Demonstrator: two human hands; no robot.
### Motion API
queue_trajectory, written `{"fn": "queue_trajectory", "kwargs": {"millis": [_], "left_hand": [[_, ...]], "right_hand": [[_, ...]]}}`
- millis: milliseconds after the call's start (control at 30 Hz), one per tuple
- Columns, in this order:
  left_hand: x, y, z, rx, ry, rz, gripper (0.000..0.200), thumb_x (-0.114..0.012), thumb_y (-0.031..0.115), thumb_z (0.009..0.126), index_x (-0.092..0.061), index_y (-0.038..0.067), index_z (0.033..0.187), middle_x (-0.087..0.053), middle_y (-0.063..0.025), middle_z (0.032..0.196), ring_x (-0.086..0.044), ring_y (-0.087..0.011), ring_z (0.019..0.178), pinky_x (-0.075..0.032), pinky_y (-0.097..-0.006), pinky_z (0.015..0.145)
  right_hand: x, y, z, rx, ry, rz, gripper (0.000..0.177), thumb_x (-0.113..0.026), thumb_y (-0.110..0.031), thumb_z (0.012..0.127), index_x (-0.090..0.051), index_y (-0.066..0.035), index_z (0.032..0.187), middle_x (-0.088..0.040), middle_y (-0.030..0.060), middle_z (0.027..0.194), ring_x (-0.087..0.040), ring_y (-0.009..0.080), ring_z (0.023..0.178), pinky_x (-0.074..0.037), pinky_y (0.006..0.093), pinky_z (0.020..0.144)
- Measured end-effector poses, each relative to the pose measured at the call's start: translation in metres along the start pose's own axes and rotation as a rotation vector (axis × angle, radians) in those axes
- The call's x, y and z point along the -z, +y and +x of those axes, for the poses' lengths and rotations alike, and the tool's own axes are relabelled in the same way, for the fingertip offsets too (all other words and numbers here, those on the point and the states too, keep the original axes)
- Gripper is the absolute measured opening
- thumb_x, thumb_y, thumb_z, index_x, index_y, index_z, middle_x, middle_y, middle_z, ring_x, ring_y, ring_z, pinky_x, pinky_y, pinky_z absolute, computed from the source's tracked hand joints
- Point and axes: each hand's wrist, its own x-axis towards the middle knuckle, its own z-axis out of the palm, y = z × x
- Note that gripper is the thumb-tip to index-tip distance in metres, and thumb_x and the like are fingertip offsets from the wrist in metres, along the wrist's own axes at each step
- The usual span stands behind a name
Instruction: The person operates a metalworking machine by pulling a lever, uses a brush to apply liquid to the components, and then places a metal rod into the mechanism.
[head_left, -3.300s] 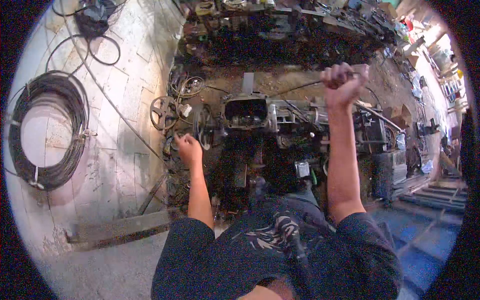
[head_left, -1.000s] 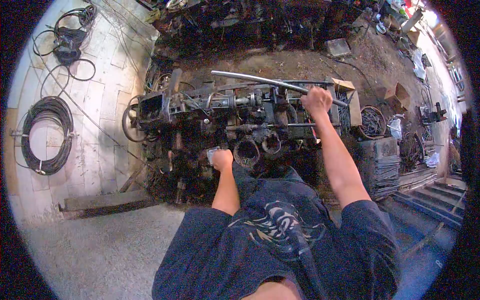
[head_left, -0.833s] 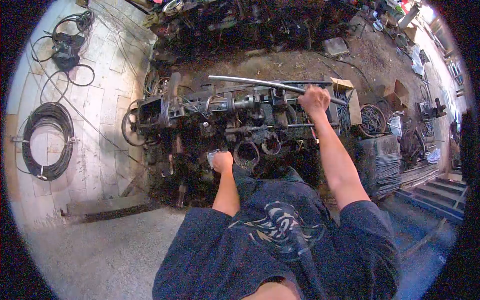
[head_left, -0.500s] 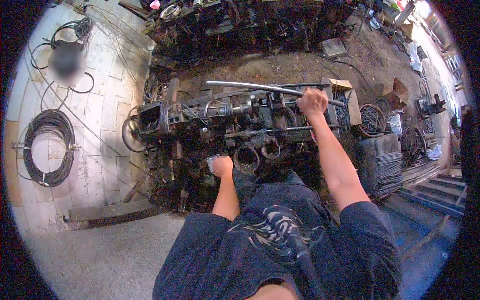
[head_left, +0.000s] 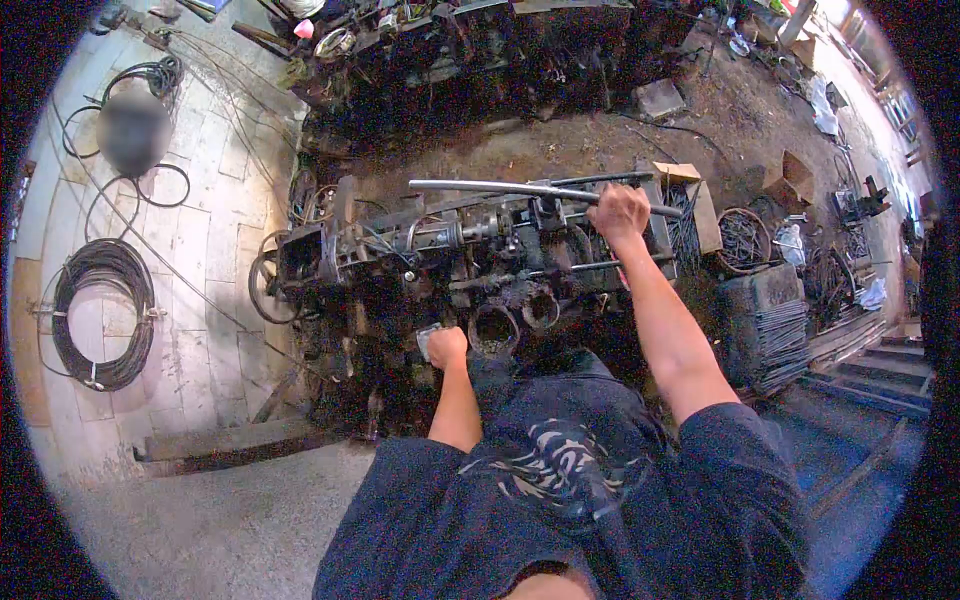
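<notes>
Dirt floor (head_left: pixel 470 150) beyond; right hand (head_left: pixel 622 213) closed around metal bar (head_left: pixel 480 187), running leftward above machine (head_left: pixel 440 236): likely stiff, weighty, best gripped near this end. Left hand (head_left: pixel 447 346) curled at pale block (head_left: pixel 425 342), hold unclear.

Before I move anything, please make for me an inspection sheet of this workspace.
Surface: machine dark and grimy; brown ground behind it, littered with small bits.
Job's things: metal bar lies lengthwise above the machine.
Clutter: round basket of metal pieces, open carton, rod bundle, all at right.
Hands: right hand grips the bar; left hand closed at a pale piece, grip unclear.
Cables: dark coil on the wall; cable or wire, unclear.
Surroundings: pale block wall at left.
</notes>
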Motion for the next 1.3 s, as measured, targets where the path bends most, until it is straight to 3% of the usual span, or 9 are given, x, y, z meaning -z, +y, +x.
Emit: {"fn": "queue_trajectory", "kwargs": {"millis": [67,267,433,667,900,1300], "left_hand": [[0.026,0.013,-0.023,0.043,0.022,-0.005,0.029,-0.054,0.023,0.073,-0.067,0.000,0.086,-0.065,-0.0188,0.096,-0.063,-0.0350,0.088,-0.050,-0.0449,0.076],[0.023,0.013,-0.019,0.054,-0.014,-0.038,0.029,-0.056,0.022,0.073,-0.067,0.000,0.088,-0.064,-0.0196,0.099,-0.061,-0.0345,0.094,-0.050,-0.0433,0.081],[0.031,0.021,-0.026,0.038,0.015,-0.040,0.029,-0.055,0.022,0.074,-0.067,-0.001,0.088,-0.064,-0.0201,0.096,-0.062,-0.0354,0.091,-0.050,-0.0446,0.079],[0.028,0.017,-0.025,0.053,0.018,-0.054,0.028,-0.054,0.021,0.076,-0.066,-0.001,0.087,-0.064,-0.0208,0.096,-0.062,-0.0355,0.090,-0.050,-0.0449,0.078],[0.022,0.013,-0.019,0.040,-0.006,0.018,0.030,-0.053,0.021,0.075,-0.065,-0.002,0.091,-0.064,-0.0207,0.097,-0.062,-0.0358,0.092,-0.050,-0.0444,0.078],[0.007,0.002,-0.005,-0.040,-0.010,0.087,0.033,-0.053,0.025,0.072,-0.067,-0.003,0.084,-0.065,-0.0221,0.093,-0.063,-0.0361,0.087,-0.051,-0.0430,0.076]], "right_hand": [[-0.002,0.001,0.001,-0.008,-0.010,-0.013,0.026,-0.069,-0.029,0.059,-0.062,-0.008,0.073,-0.064,0.0116,0.075,-0.062,0.0272,0.073,-0.046,0.0377,0.073],[0.001,-0.001,0.002,-0.019,0.011,0.010,0.024,-0.066,-0.026,0.058,-0.062,-0.007,0.071,-0.064,0.0117,0.075,-0.062,0.0271,0.072,-0.046,0.0372,0.071],[-0.001,0.003,0.002,0.020,0.085,0.013,0.019,-0.064,-0.026,0.059,-0.060,-0.010,0.068,-0.064,0.0106,0.073,-0.062,0.0266,0.069,-0.046,0.0370,0.068],[-0.004,0.003,0.001,-0.046,-0.063,-0.051,0.023,-0.064,-0.028,0.062,-0.062,-0.009,0.075,-0.065,0.0108,0.077,-0.063,0.0259,0.076,-0.046,0.0368,0.072],[-0.004,0.004,-0.001,-0.018,0.046,0.016,0.020,-0.066,-0.023,0.057,-0.061,-0.008,0.069,-0.064,0.0108,0.073,-0.062,0.0260,0.074,-0.045,0.0371,0.070],[-0.004,0.006,0.000,-0.005,0.021,-0.007,0.024,-0.069,-0.025,0.058,-0.061,-0.009,0.073,-0.063,0.0101,0.075,-0.061,0.0264,0.075,-0.045,0.0380,0.071]]}}
